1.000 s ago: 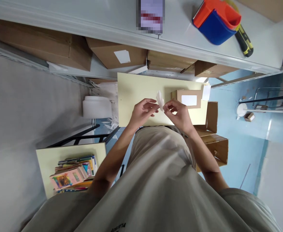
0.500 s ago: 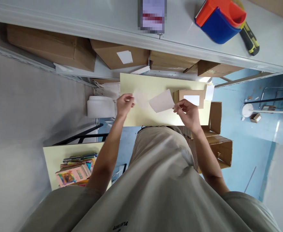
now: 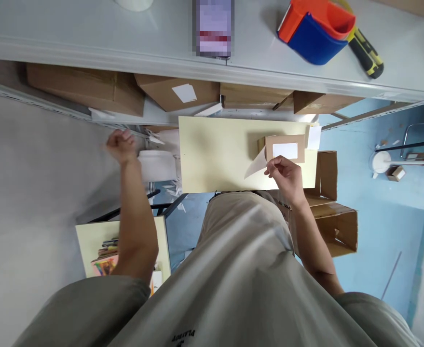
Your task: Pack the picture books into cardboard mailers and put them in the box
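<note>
My right hand (image 3: 284, 172) pinches a white paper label (image 3: 256, 165) by its corner and holds it over the pale yellow table (image 3: 215, 154), just below a small cardboard box (image 3: 282, 148) that bears a white label. My left hand (image 3: 121, 144) is closed in a fist far out to the left, above the white container (image 3: 157, 166) beside the table. Whether the fist holds the peeled backing strip is hidden.
A grey shelf (image 3: 125, 33) runs across the top with a red-and-blue tape dispenser (image 3: 315, 29) and a yellow-black cutter (image 3: 365, 50). Cardboard boxes (image 3: 88, 89) sit under it. An open carton (image 3: 333, 224) stands at the right; a second table with books (image 3: 105, 250) is at lower left.
My hands pulled apart from the table's middle. The left hand swung far left and closed into a fist. The right hand kept the label and lowered it near the small box.
</note>
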{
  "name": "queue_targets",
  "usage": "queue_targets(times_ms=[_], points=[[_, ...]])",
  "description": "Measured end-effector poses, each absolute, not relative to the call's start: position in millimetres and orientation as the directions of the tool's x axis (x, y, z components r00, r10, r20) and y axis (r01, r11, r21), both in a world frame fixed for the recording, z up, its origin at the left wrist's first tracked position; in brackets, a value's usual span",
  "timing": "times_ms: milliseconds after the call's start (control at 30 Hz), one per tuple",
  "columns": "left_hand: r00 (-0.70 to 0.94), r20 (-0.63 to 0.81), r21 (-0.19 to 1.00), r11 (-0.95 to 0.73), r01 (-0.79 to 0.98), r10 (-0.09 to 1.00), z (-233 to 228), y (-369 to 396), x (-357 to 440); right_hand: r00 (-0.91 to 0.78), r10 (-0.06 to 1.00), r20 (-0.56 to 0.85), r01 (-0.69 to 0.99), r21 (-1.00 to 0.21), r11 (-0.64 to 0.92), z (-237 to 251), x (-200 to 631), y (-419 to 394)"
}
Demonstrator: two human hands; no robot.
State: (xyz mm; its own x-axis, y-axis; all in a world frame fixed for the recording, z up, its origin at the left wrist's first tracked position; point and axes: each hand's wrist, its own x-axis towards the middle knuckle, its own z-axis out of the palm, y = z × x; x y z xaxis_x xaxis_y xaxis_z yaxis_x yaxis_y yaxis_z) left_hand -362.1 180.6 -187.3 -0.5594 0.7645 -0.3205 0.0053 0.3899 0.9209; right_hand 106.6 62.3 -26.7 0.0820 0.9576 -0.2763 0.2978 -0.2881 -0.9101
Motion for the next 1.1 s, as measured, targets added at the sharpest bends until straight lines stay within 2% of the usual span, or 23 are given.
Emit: queue_targets(times_ms=[33,100,200,233,300,467,700,767,833,933,1100], points=[[-0.583,-0.391,0.899,0.432,-0.075,0.712,-186,174,-337,0.084,0.959,-0.270,0.307,-0.909,-0.283,-29,108,62],[-0.484,-0.438,0.897,0.404,-0.178,0.758,-178,152,-275,0.074,0.968,-0.241,0.349,-0.903,-0.252,-32,110,63],[-0.106,-0.421,0.890,0.387,-0.241,0.901,-150,111,-173,0.019,0.987,-0.160,0.452,-0.879,-0.151,-36,111,63],[-0.002,-0.413,0.881,0.399,-0.256,0.911,-138,99,-144,-0.011,0.992,-0.129,0.485,-0.868,-0.107,-37,111,62],[0.092,-0.403,0.872,0.413,-0.265,0.911,-115,81,-97,-0.072,0.995,-0.069,0.547,-0.837,-0.019,-41,111,60],[0.007,-0.398,0.883,0.385,-0.268,0.918,-96,74,-42,-0.151,0.988,-0.019,0.646,-0.759,0.084,-56,122,53],[-0.155,-0.487,0.844,0.417,-0.338,0.860,-113,70,-2,-0.302,0.946,-0.119,0.489,-0.871,0.047,-74,170,49],[-0.171,-0.518,0.815,0.422,-0.397,0.838,-113,69,10,-0.230,0.964,-0.133,0.448,-0.894,-0.017,-78,196,52],[-0.176,-0.542,0.789,0.426,-0.443,0.822,-110,70,20,-0.084,0.983,-0.162,0.419,-0.901,-0.112,-83,226,58],[-0.185,-0.569,0.769,0.439,-0.465,0.801,-106,71,36,0.089,0.960,-0.265,0.341,-0.898,-0.279,-97,267,67],[-0.217,-0.591,0.756,0.439,-0.486,0.777,-105,70,60,0.012,0.869,-0.495,0.192,-0.852,-0.488,-121,297,71]])
